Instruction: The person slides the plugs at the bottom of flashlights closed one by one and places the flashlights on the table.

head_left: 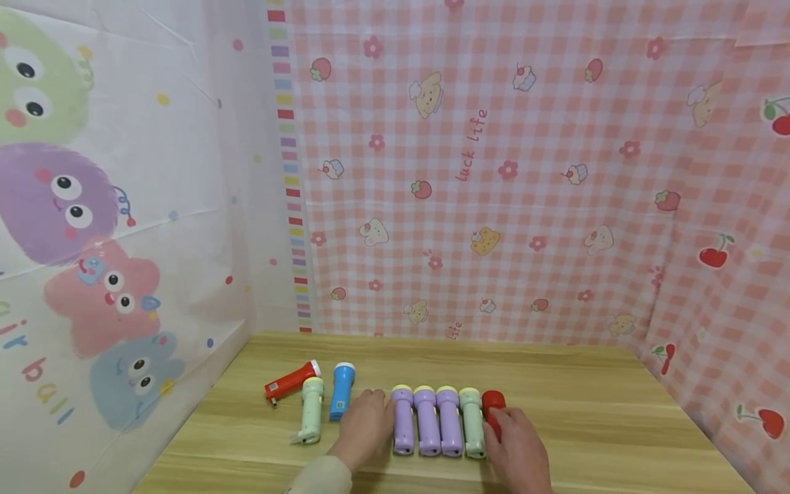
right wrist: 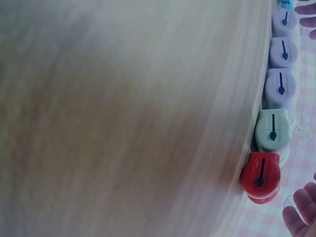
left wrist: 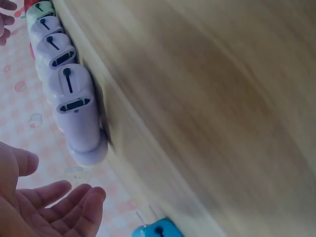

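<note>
Three purple flashlights (head_left: 427, 422), a pale green flashlight (head_left: 472, 425) and a red flashlight (head_left: 492, 400) lie side by side in a row on the table. Beside the leftmost purple one is my left hand (head_left: 365, 427); the left wrist view has its fingers (left wrist: 74, 210) loosely bent, apart from that purple flashlight (left wrist: 81, 123). My right hand (head_left: 518, 449) is at the row's right end and partly covers the red flashlight in the head view. In the right wrist view its fingers (right wrist: 306, 207) are relaxed, with a gap to the red flashlight (right wrist: 261, 177).
Left of my left hand lie a blue flashlight (head_left: 341, 391), another pale green flashlight (head_left: 312, 408) and another red flashlight (head_left: 290, 381), tilted. The wooden table (head_left: 586, 405) meets a pink checked curtain (head_left: 494, 274) behind and a white printed sheet (head_left: 204, 274) at left.
</note>
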A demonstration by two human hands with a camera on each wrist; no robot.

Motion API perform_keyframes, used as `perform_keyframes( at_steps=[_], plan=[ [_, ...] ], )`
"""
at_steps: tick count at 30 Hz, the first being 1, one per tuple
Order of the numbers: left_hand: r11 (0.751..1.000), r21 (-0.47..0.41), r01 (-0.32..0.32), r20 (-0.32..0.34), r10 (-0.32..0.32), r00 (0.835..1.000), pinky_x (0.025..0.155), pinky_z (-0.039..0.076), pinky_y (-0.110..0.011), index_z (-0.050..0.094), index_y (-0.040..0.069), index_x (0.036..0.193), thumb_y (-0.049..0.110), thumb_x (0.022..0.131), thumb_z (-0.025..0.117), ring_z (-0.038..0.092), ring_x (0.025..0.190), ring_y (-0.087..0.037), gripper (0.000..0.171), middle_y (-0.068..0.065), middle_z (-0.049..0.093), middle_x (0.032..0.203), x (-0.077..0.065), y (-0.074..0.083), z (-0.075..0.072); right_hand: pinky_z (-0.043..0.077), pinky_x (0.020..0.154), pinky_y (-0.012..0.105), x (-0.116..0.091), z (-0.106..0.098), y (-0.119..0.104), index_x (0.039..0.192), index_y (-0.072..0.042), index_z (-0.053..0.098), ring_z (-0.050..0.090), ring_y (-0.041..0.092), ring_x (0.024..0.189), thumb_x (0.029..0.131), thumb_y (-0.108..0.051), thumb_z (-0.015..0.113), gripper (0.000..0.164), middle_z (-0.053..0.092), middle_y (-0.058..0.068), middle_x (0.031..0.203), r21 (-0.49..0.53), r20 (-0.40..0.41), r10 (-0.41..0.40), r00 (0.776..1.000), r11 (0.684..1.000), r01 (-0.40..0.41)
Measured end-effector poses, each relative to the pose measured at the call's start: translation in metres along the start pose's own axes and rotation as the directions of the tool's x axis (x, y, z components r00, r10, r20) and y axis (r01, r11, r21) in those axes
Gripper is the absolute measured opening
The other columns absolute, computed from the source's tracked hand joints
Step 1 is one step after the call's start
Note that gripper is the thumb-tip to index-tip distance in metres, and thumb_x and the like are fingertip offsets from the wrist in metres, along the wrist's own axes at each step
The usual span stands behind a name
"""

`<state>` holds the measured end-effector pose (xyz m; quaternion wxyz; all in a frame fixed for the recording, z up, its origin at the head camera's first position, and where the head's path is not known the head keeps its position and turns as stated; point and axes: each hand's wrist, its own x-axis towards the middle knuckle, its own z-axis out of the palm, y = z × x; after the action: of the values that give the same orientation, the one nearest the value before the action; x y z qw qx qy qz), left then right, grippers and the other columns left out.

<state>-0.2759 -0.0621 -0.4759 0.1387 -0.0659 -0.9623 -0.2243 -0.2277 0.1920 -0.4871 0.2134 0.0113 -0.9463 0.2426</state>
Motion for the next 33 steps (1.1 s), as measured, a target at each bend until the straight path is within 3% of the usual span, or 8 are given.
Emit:
perform_keyframes(
  at_steps=[3, 9, 13, 21, 28, 30, 33],
  plan=[
    [0.998, 0.06, -0.011, 0.006, 0.011, 1.0, 0.063, 0.053, -0.048, 0.066, 0.002, 0.095, 0.03, 0.096, 0.062, 0.062, 0.078, -0.031, 0.028, -0.012, 0.06, 0.086, -0.001, 0.0, -0.005, 0.052, 0.084, 0.051, -0.002, -0.002, -0.002, 0.117, 0.003, 0.069, 0.061, 0.033, 0.101, 0.09, -0.02, 0.071, 0.035, 0.062, 0.016, 0.11, -0.019, -0.008, -0.028, 1.0, 0.999, 0.027],
    [0.967, 0.229, -0.116, -0.024, 0.125, 0.992, 0.059, 0.053, -0.042, 0.064, 0.004, 0.092, 0.032, 0.091, 0.069, 0.061, 0.076, -0.026, 0.028, -0.009, 0.057, 0.081, -0.002, -0.012, -0.012, 0.053, 0.08, 0.049, -0.008, -0.002, -0.001, 0.114, 0.001, 0.071, 0.062, 0.032, 0.096, 0.088, -0.017, 0.073, 0.033, 0.064, 0.015, 0.105, -0.074, -0.088, -0.14, 0.986, 0.988, 0.134],
    [0.955, 0.26, -0.141, -0.041, 0.157, 0.987, 0.057, 0.051, -0.042, 0.064, 0.004, 0.093, 0.031, 0.089, 0.071, 0.062, 0.076, -0.027, 0.028, -0.009, 0.058, 0.08, -0.006, -0.022, -0.018, 0.053, 0.077, 0.047, -0.011, -0.005, 0.003, 0.113, -0.002, 0.071, 0.062, 0.031, 0.091, 0.087, -0.018, 0.074, 0.031, 0.064, 0.013, 0.103, -0.13, -0.075, -0.173, 0.982, 0.978, 0.162],
    [0.947, 0.305, -0.102, -0.093, 0.136, 0.986, 0.049, 0.047, -0.042, 0.061, 0.007, 0.086, 0.031, 0.086, 0.074, 0.059, 0.069, -0.027, 0.028, -0.008, 0.058, 0.077, -0.008, -0.043, -0.025, 0.053, 0.075, 0.044, -0.017, -0.009, 0.008, 0.109, -0.003, 0.072, 0.062, 0.027, 0.087, 0.082, -0.024, 0.08, 0.035, 0.064, 0.01, 0.1, -0.191, -0.062, -0.267, 0.962, 0.949, 0.251],
    [0.951, 0.299, -0.076, -0.067, 0.1, 0.993, 0.052, 0.049, -0.042, 0.064, 0.003, 0.091, 0.032, 0.087, 0.074, 0.057, 0.068, -0.026, 0.031, -0.009, 0.056, 0.077, -0.004, -0.059, -0.033, 0.054, 0.078, 0.042, -0.016, -0.015, 0.001, 0.107, -0.002, 0.073, 0.063, 0.025, 0.089, 0.078, -0.023, 0.083, 0.037, 0.065, 0.008, 0.099, -0.228, -0.13, -0.406, 0.905, 0.9, 0.371],
    [0.958, 0.28, -0.06, -0.056, 0.079, 0.995, 0.053, 0.049, -0.042, 0.064, 0.002, 0.093, 0.031, 0.088, 0.074, 0.057, 0.069, -0.026, 0.031, -0.009, 0.056, 0.077, -0.002, -0.063, -0.036, 0.053, 0.077, 0.042, -0.016, -0.017, -0.002, 0.106, -0.003, 0.072, 0.063, 0.025, 0.088, 0.078, -0.024, 0.083, 0.036, 0.064, 0.008, 0.098, -0.234, -0.119, -0.407, 0.905, 0.898, 0.373],
    [0.963, 0.266, -0.034, -0.044, 0.047, 0.998, 0.055, 0.051, -0.044, 0.065, 0.0, 0.096, 0.031, 0.088, 0.073, 0.059, 0.071, -0.028, 0.033, -0.01, 0.057, 0.079, 0.001, -0.07, -0.039, 0.053, 0.077, 0.042, -0.016, -0.019, -0.008, 0.106, -0.004, 0.071, 0.062, 0.025, 0.087, 0.08, -0.029, 0.081, 0.037, 0.063, 0.008, 0.098, -0.237, -0.063, -0.369, 0.927, 0.908, 0.345]
  ],
)
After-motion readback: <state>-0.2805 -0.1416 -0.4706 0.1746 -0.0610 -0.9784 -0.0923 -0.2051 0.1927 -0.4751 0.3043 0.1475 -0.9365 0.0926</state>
